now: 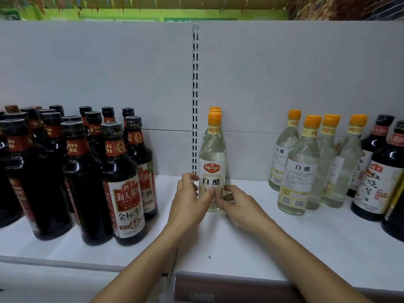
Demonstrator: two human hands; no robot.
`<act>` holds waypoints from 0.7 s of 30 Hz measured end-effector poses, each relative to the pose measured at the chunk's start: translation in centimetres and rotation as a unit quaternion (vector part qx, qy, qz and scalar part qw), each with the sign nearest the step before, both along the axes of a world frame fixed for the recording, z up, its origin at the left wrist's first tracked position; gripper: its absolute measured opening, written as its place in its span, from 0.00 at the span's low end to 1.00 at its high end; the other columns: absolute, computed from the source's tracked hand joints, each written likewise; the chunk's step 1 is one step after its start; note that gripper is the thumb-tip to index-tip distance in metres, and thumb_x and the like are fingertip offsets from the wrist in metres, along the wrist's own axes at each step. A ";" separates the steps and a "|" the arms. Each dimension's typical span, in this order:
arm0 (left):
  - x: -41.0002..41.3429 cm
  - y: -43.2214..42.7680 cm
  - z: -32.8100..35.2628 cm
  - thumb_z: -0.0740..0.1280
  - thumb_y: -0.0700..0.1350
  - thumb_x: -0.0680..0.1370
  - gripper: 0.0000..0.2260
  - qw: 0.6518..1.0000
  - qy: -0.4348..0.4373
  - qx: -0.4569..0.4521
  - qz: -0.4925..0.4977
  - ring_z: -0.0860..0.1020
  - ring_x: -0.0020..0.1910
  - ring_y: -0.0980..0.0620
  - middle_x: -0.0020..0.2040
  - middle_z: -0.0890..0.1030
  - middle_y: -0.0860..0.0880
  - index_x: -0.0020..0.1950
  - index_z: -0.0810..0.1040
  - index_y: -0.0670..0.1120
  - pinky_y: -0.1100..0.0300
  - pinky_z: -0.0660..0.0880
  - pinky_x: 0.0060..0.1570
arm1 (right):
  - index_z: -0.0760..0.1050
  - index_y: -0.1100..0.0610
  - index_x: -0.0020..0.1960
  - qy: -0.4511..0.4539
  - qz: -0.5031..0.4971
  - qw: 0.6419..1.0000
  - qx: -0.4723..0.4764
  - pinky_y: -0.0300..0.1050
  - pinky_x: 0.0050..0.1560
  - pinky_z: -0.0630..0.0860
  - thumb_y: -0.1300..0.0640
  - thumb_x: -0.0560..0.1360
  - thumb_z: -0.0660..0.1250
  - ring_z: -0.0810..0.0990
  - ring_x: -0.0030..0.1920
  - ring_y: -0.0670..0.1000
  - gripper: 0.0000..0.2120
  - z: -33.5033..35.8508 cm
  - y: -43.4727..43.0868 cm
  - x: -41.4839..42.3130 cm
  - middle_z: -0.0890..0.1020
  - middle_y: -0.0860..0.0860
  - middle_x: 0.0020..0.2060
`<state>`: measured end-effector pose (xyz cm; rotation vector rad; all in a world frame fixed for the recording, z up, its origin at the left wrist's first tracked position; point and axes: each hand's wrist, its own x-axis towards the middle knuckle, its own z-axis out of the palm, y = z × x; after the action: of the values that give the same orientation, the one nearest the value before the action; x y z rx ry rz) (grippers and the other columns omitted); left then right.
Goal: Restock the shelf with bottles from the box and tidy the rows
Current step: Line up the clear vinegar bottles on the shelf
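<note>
Two bare forearms are stretched forward from the lower edge of the view over a white shelf (328, 237). The left hand (188, 193) is curled round the left side of a clear vinegar bottle (213, 158), with the thumb laid across the label. The right hand (236, 202) is wrapped round its lower right side.

Bare shelf is left on both sides of the bottle. Dark soy sauce bottles (124, 182) are grouped to the left, and a cluster of vinegar bottles (299, 171) stands well apart to the right. The shelf's front edge lies beneath the forearms.

The held bottle is stood upright, orange cap uppermost and label towards the camera. It heads a row just beside the slotted post (195, 84).
</note>
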<state>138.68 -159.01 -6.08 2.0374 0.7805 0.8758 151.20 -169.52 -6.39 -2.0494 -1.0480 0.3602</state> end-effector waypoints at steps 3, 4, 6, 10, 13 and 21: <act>-0.1 -0.7 0.7 0.69 0.53 0.78 0.08 1.000 -0.013 0.009 0.002 0.79 0.46 0.54 0.46 0.80 0.54 0.50 0.72 0.53 0.56 0.75 0.44 | 0.68 0.48 0.72 -0.002 -0.002 1.000 -0.007 0.52 0.59 0.79 0.38 0.77 0.66 0.82 0.54 0.52 0.27 0.0 -0.8 0.1 0.80 0.48 0.59; 0.0 -1.1 0.9 0.69 0.53 0.79 0.06 1.000 -0.016 0.007 -0.005 0.79 0.46 0.54 0.44 0.81 0.55 0.48 0.73 0.54 0.56 0.75 0.45 | 0.67 0.48 0.73 -0.004 -0.004 1.000 -0.010 0.52 0.60 0.78 0.38 0.78 0.66 0.82 0.55 0.53 0.27 0.0 -1.1 0.1 0.79 0.48 0.60; 0.3 -1.8 1.2 0.68 0.52 0.79 0.04 0.999 -0.018 0.007 -0.032 0.80 0.45 0.55 0.42 0.82 0.56 0.46 0.76 0.54 0.54 0.78 0.47 | 0.66 0.47 0.74 -0.007 -0.008 1.000 -0.012 0.52 0.60 0.78 0.39 0.78 0.65 0.82 0.56 0.53 0.27 0.1 -1.8 0.3 0.79 0.48 0.62; 1.9 -3.9 1.5 0.68 0.49 0.80 0.01 0.995 0.000 0.013 -0.101 0.80 0.47 0.61 0.45 0.82 0.58 0.51 0.78 0.54 0.59 0.78 0.49 | 0.71 0.45 0.70 -0.012 -0.030 0.999 0.011 0.52 0.53 0.82 0.39 0.77 0.66 0.83 0.52 0.50 0.23 0.2 -3.9 1.1 0.80 0.44 0.59; 3.9 -5.6 1.5 0.68 0.47 0.80 0.06 0.988 0.000 -0.008 -0.157 0.81 0.47 0.61 0.48 0.83 0.55 0.57 0.78 0.52 0.65 0.78 0.47 | 0.77 0.46 0.63 -0.025 -0.072 0.995 0.056 0.54 0.52 0.82 0.46 0.79 0.66 0.84 0.48 0.46 0.13 0.5 -6.0 2.1 0.83 0.42 0.52; 9.5 -10.2 1.9 0.68 0.51 0.80 0.20 0.972 0.013 -0.051 -0.229 0.79 0.53 0.59 0.59 0.75 0.56 0.70 0.68 0.56 0.55 0.78 0.57 | 0.79 0.47 0.52 -0.041 -0.212 0.966 0.141 0.48 0.54 0.79 0.56 0.80 0.66 0.82 0.49 0.45 0.05 1.3 -12.9 5.5 0.83 0.42 0.45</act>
<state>148.15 -169.24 -4.23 2.0223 0.3339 0.5334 156.69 -182.40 -5.11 -1.9720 -0.6354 -0.0910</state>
